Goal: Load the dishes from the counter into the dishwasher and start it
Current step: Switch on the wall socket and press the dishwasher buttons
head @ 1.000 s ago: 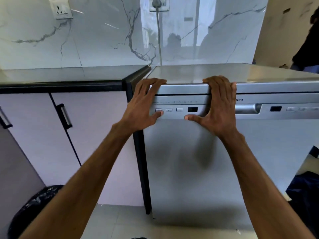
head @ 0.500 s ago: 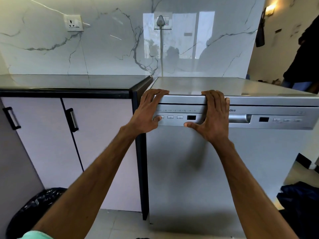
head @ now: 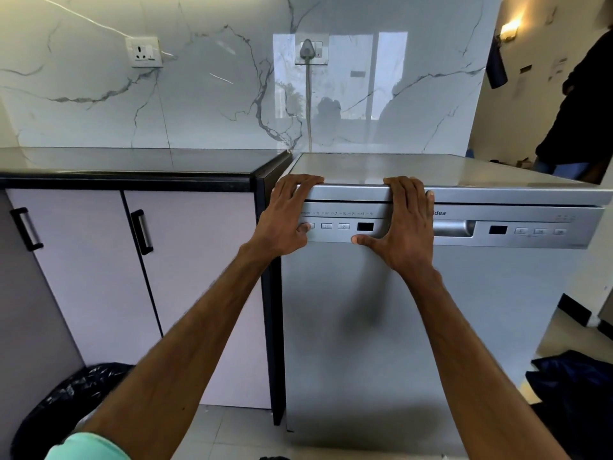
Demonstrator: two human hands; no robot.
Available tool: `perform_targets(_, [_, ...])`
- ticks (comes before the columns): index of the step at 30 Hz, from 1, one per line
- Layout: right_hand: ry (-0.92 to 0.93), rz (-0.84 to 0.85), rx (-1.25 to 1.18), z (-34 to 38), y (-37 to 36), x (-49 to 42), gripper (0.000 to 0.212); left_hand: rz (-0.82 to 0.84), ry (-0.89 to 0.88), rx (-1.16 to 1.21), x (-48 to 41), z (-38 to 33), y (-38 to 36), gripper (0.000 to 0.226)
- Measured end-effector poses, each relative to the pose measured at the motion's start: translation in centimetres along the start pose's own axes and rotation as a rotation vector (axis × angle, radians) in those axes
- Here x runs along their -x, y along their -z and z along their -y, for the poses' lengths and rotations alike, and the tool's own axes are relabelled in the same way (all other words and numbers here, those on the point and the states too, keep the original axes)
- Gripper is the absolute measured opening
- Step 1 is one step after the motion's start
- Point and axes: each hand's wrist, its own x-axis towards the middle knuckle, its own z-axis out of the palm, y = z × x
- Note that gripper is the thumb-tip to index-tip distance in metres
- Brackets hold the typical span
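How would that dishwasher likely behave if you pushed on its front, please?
Probably heavy and stiff: the dishwasher is a tall metal box standing on the floor, so it should hardly budge. Its smooth front may feel slippery under the left hand and right hand.

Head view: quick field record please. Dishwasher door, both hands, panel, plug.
dishwasher door: closed
left hand: fingers over the top front edge, thumb at the left end of the button row
right hand: flat on the control panel, fingers over the top edge, thumb along the panel's lower edge
display: dark
plug: in the wall socket behind the dishwasher
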Motion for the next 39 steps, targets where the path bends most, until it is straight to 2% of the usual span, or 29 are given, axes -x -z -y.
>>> perform_targets(10, [0.043, 0.034, -0.024, -0.8, 0.1, 0.5, 0.120, 0.026, -0.036, -0.021, 0.2, 0.1, 0.0, 0.103])
perform_targets(18, [0.107, 0.054, -0.043, -1.7, 1.0, 0.5, 0.118, 0.028, -0.035, -0.021, 0.1, 0.5, -0.3, 0.103])
perform_targets(39, [0.070, 0.045, -0.032, -1.1, 0.8, 0.6, 0.120, 0.039, -0.027, -0.056, 0.1, 0.6, -0.4, 0.105])
